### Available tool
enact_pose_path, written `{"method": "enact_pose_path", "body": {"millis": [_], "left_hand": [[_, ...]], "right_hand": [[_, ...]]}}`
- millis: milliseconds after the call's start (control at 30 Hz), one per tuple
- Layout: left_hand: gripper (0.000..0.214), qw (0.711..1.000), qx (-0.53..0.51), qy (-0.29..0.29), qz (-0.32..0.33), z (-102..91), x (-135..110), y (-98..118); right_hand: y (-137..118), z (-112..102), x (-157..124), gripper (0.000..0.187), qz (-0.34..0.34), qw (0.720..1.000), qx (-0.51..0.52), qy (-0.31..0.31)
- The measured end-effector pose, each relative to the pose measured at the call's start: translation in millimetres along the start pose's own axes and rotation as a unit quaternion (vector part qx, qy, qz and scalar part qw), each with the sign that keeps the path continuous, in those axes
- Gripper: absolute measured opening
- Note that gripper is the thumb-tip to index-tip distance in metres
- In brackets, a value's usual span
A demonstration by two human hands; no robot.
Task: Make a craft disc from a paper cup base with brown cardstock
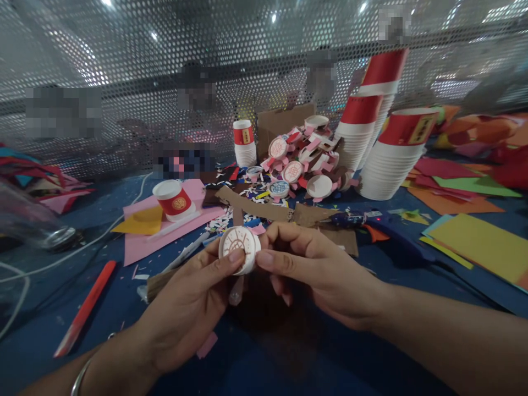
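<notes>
Fingers of the left hand (187,308) and right hand (319,272) pinch a small white paper cup (238,243), seemingly trimmed; base turned up, showing its drawing.

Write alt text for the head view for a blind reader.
The left hand and right hand together hold a small white paper cup, its patterned base facing the camera, above a blue table littered with coloured paper and cup stacks.

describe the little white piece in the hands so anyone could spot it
On the blue table, look front and centre, where the left hand and right hand meet. Pinched between them is a small white round cup, its flat face showing brown ray lines. Unlike the pieces in the pile farther back, it is held off the table and shows no pink tabs.
</notes>
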State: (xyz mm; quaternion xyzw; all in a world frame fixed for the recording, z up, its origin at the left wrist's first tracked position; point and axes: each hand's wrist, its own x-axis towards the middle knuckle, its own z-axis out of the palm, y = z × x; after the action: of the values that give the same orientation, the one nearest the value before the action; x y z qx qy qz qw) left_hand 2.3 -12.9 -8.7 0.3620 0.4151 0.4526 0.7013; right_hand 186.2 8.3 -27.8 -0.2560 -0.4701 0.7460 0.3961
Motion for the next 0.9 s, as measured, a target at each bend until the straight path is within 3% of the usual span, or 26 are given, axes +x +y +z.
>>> {"method": "enact_pose_path", "body": {"millis": [200,433,700,900], "left_hand": [[0.013,1.000,-0.011,-0.011,0.009,0.3,0,1],[0.010,0.997,-0.019,0.051,0.049,-3.1,4,3],[0.018,0.992,-0.035,0.092,0.081,-5.3,7,12],[0.013,0.991,-0.033,0.091,0.093,-8.0,10,4]], "right_hand": [[0,0,1,0.038,-0.001,1.000,0.010,0.000],[0,-2,4,0.030,0.000,1.000,0.003,0.013],[5,-4,7,0.021,-0.021,0.989,-0.088,0.115],[7,1,5,0.034,-0.010,0.986,-0.160,0.040]]}}
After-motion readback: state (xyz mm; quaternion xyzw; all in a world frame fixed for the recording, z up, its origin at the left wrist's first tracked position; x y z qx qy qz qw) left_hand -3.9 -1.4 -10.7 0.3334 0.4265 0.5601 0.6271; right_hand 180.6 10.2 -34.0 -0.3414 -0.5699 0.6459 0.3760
